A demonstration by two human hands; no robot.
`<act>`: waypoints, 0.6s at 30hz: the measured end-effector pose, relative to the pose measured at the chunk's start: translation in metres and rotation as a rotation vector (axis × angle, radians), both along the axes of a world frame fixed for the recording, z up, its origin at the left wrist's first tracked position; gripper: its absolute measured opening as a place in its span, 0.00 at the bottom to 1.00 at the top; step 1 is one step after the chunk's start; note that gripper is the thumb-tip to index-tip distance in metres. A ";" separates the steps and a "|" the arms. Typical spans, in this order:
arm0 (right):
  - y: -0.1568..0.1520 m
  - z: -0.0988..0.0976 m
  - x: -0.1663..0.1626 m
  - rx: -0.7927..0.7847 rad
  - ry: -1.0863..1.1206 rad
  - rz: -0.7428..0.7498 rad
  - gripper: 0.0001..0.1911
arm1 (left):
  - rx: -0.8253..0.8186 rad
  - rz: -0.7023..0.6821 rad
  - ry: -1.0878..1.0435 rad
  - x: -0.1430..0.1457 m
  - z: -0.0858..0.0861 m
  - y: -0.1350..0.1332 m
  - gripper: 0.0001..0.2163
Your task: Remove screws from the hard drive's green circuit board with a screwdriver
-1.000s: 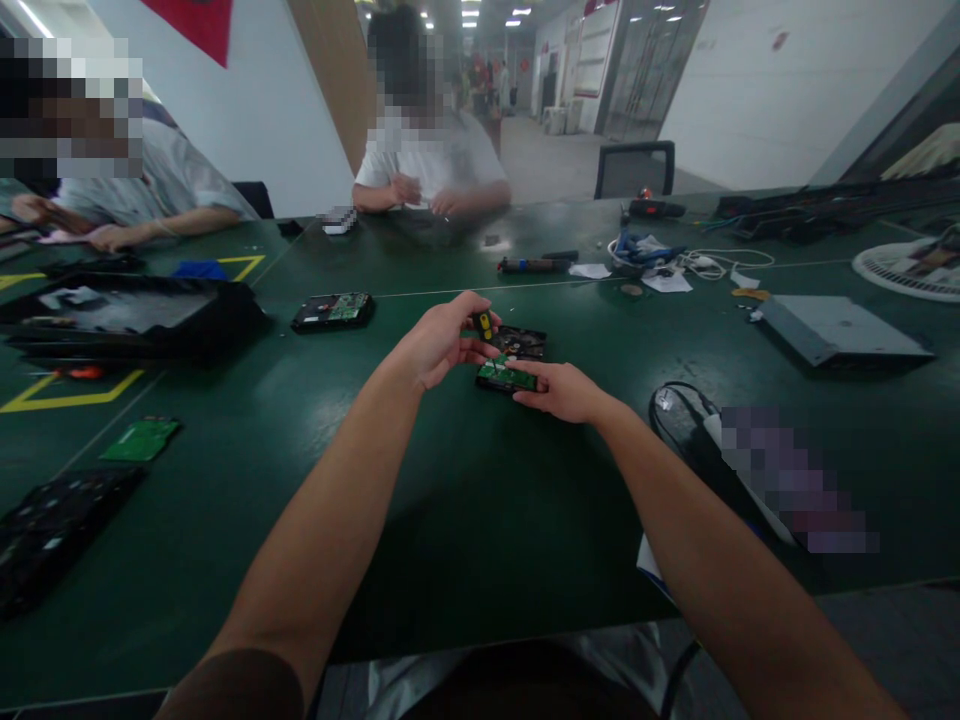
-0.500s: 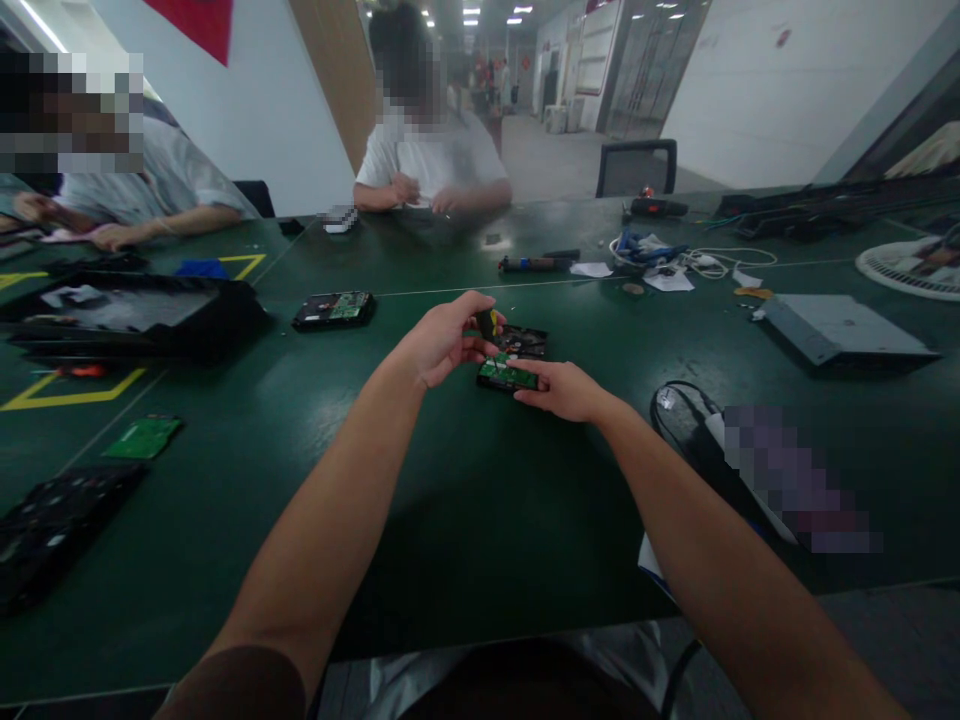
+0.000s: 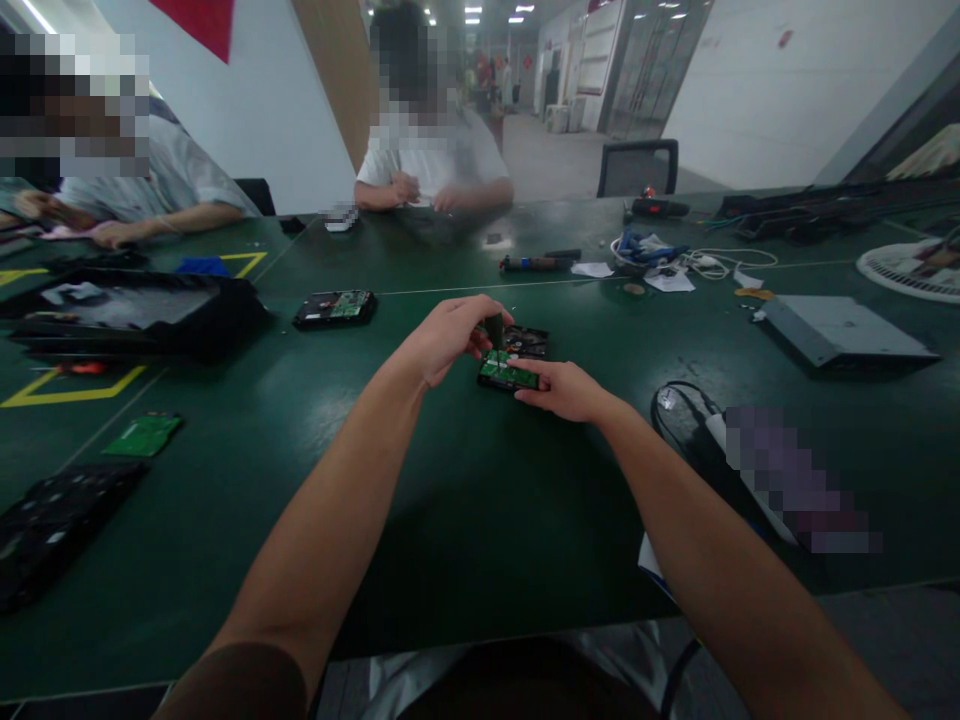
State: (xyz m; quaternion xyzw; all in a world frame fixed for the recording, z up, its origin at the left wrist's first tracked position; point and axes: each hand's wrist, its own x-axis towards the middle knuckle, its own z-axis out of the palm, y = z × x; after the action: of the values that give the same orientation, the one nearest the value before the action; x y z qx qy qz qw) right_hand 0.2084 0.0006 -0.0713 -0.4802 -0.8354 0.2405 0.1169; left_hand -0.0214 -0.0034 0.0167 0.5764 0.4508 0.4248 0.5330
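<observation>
A hard drive (image 3: pixel 528 343) lies on the green table with its green circuit board (image 3: pixel 493 370) facing up at the near end. My left hand (image 3: pixel 457 335) grips the dark handle of a screwdriver (image 3: pixel 493 330) held upright above the board. Its tip comes down at the board, though I cannot tell whether it sits in a screw. From the right, my right hand (image 3: pixel 566 390) clasps the near end of the drive, one finger resting on top of the board.
Another hard drive (image 3: pixel 334 309) lies to the left. Further left are a black tray (image 3: pixel 217 315), a loose green board (image 3: pixel 142 435) and a black part (image 3: pixel 64 525). A grey metal case (image 3: pixel 844 328) and a power strip with cable (image 3: pixel 750 470) lie right. Two people sit across the table.
My left hand has rolled over the screwdriver handle, its fingers now covering more of the top. The hard drive and my right hand have stayed in place.
</observation>
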 end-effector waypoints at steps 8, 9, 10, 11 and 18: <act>0.001 -0.001 0.000 -0.002 0.014 0.005 0.36 | -0.197 -0.032 -0.196 0.000 0.002 -0.002 0.12; 0.001 -0.001 0.000 -0.002 0.019 0.007 0.36 | -0.207 -0.021 -0.205 0.000 0.002 -0.001 0.12; 0.000 -0.001 0.000 -0.001 0.024 0.009 0.36 | -0.210 -0.007 -0.207 -0.001 0.002 0.000 0.12; 0.000 -0.001 0.000 0.000 0.028 0.009 0.36 | -0.207 0.008 -0.201 -0.002 0.002 0.001 0.12; -0.003 0.002 -0.001 -0.011 0.025 -0.007 0.36 | -0.149 0.011 -0.104 -0.004 0.003 0.000 0.14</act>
State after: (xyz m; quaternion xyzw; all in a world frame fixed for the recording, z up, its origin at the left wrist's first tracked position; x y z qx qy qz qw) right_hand 0.2074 -0.0027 -0.0696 -0.4805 -0.8310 0.2505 0.1257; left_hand -0.0254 -0.0032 0.0200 0.5099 0.4560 0.4223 0.5947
